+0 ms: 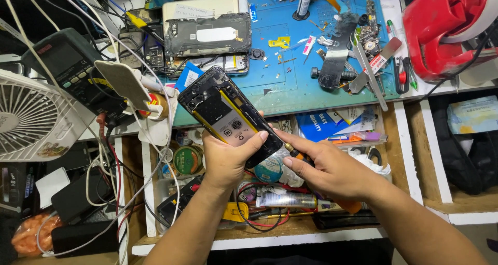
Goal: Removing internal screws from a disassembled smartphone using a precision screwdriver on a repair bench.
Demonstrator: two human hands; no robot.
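Note:
My left hand (226,160) grips an opened black smartphone (223,112) with its back cover off, battery and inner parts showing, tilted with its top toward the upper left. My right hand (324,169) holds a small screwdriver (296,154) with an orange-and-black handle, its tip against the phone's lower right edge. Both hands hover over an open drawer (270,239) below the blue work mat (290,73).
On the mat lie another disassembled phone (207,34), tweezers (371,75), small parts and screws. A white fan (28,114) and a multimeter (70,63) with cables stand at left. A red tape dispenser (446,26) is at upper right. The drawer holds tins, tools and wires.

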